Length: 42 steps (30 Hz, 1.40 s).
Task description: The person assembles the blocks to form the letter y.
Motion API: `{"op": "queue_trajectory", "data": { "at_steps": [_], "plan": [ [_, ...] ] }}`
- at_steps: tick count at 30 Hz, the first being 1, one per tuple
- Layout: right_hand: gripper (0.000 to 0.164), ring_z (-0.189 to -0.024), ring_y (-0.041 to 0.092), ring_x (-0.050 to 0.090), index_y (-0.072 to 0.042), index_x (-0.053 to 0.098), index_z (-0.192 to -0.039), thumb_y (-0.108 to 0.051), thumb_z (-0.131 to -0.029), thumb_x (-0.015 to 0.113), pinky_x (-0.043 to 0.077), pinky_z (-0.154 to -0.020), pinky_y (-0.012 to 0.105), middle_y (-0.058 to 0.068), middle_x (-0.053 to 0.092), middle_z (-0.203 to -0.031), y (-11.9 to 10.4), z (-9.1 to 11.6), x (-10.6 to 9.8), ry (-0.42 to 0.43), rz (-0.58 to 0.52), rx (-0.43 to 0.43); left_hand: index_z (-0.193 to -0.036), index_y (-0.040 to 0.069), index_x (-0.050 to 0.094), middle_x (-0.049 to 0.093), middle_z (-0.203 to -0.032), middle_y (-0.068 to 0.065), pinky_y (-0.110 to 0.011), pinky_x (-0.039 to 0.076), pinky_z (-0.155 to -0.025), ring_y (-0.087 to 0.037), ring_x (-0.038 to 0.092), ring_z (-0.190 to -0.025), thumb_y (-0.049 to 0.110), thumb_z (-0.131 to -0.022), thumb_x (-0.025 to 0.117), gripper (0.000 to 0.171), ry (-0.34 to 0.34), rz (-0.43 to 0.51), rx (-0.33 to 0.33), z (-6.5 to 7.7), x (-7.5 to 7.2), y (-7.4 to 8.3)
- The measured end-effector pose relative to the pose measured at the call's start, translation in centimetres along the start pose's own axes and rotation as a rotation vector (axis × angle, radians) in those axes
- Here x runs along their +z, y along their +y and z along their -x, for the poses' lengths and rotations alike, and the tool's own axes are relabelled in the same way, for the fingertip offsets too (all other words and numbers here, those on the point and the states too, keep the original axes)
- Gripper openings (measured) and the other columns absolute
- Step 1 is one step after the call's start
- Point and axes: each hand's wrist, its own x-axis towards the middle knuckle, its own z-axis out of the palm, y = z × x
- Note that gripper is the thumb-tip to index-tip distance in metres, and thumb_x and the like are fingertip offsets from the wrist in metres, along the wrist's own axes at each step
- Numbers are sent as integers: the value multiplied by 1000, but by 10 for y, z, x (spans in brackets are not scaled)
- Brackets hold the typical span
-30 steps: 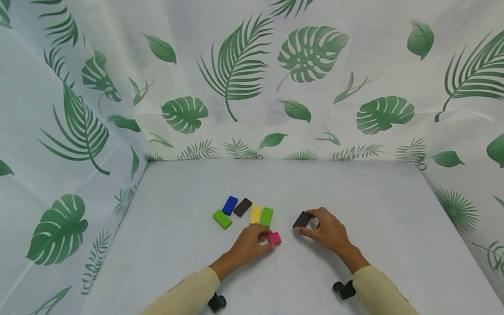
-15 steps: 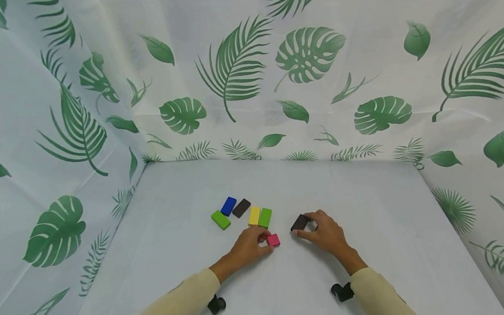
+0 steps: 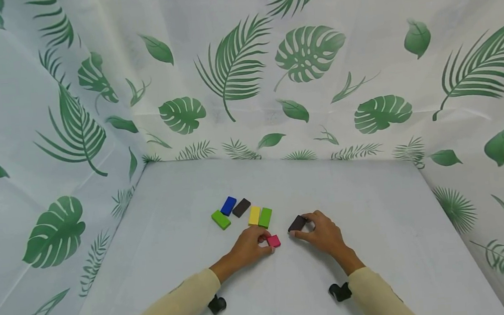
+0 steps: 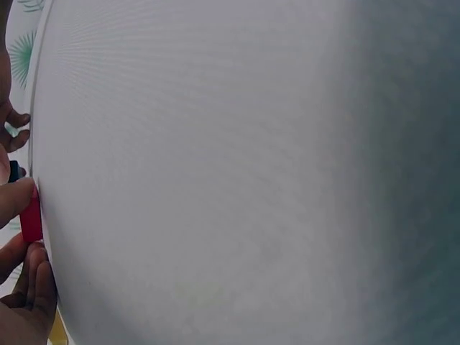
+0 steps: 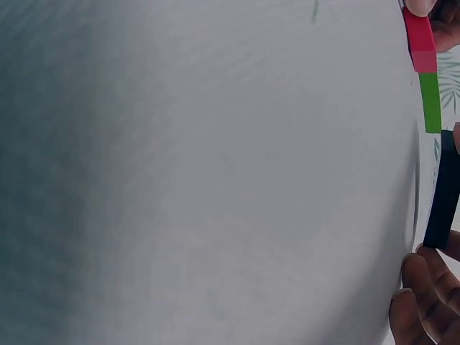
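A pinkish-red block (image 3: pixel 274 241) is pinched between the thumb and fingers of my left hand (image 3: pixel 249 245), low over the white table. The left wrist view shows the same red block (image 4: pixel 31 217) at its left edge, held at both ends. My right hand (image 3: pixel 326 232) grips a black block (image 3: pixel 297 223) by its ends, a short gap to the right of the red one. Along the right edge of the right wrist view, the black block (image 5: pixel 442 194) stands between thumb and fingertips. Just beyond my left hand lie a yellow block (image 3: pixel 254 216) and a green block (image 3: pixel 265 218), side by side.
Farther left lie a blue block (image 3: pixel 228 206), another black block (image 3: pixel 241 208) and a second green block (image 3: pixel 221 219). Leaf-patterned cloth walls (image 3: pixel 249 127) rise behind and beside the white table (image 3: pixel 373 207). A black wrist camera (image 3: pixel 340 292) hangs below each forearm.
My right hand has moved slightly left with the black block, narrowing the gap to the red block. My left hand stays nearly in place, still holding the red block.
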Motion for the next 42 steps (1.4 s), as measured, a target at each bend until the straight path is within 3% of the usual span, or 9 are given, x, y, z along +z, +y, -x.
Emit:
{"op": "queue_trajectory", "data": {
  "at_steps": [7,17,24,32,42],
  "plan": [
    [69,-91,22,60,-10,68,-125,-57,-75,82,52,-72,40,8,67,-110,-1,0,0,1,-3,9,-109,9,72,60,-92,4,-19,49,-77,-7,53,-84,25,-82,85,34,-6,-2,-9,0,0,1],
    [73,-118,36,62,-6,64,-131,-54,-79,80,52,-93,55,17,65,-131,-4,2,-4,-5,-49,14,-105,10,72,59,-89,5,-20,48,-75,-6,52,-82,24,-81,85,31,1,8,2,0,0,-1],
    [74,-120,36,62,-5,63,-132,-54,-79,80,51,-95,55,17,64,-133,-4,2,-3,-13,-60,27,-106,10,72,58,-89,5,-20,47,-75,-7,52,-82,24,-82,84,31,-2,11,2,0,0,-1],
    [73,-117,34,63,-6,63,-130,-54,-78,80,52,-94,54,16,65,-131,-5,3,0,-6,-62,34,-106,10,72,58,-89,5,-20,48,-76,-7,52,-83,24,-82,85,31,-3,12,-8,-1,1,-1],
    [70,-94,23,61,-8,66,-124,-56,-76,81,54,-80,45,9,66,-111,-7,2,4,1,-19,27,-107,10,72,58,-89,6,-19,48,-76,-6,52,-83,24,-82,85,31,-7,8,-21,0,1,-1]
  ]
}}
